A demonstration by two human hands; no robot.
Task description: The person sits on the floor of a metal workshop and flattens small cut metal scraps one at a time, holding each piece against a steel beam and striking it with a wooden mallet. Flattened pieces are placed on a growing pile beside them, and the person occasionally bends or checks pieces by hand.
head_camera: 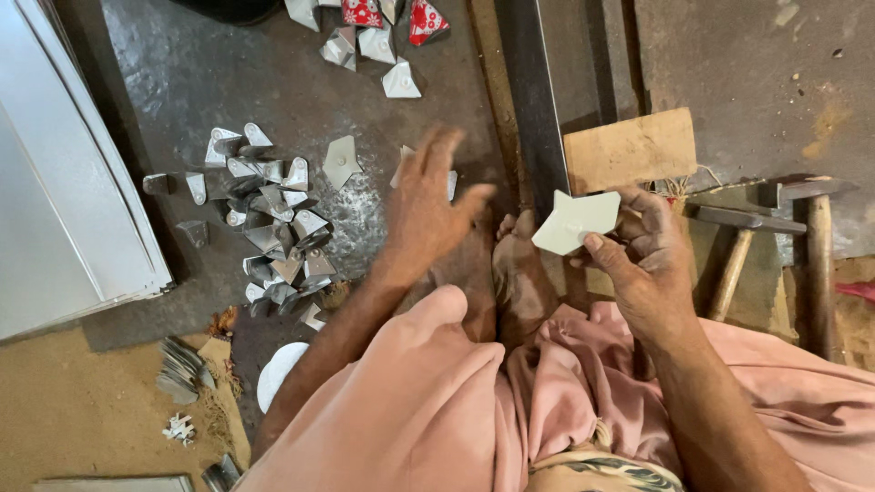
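Your knees in pink cloth (428, 383) sit nearest. Right hand (643, 260) pinches a pale metal piece (574, 221) just right of the steel bar (533, 109); left hand (428, 205), spread and empty, hovers left of the bar. Sharp edges could cut your fingers or bare foot (519, 273).

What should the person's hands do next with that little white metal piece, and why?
Probably the left hand drops onto the flat metal piece just beneath it. That hand is open and empty, hovering over the floor, while the right hand already pinches a white cut piece beside the long steel bar.
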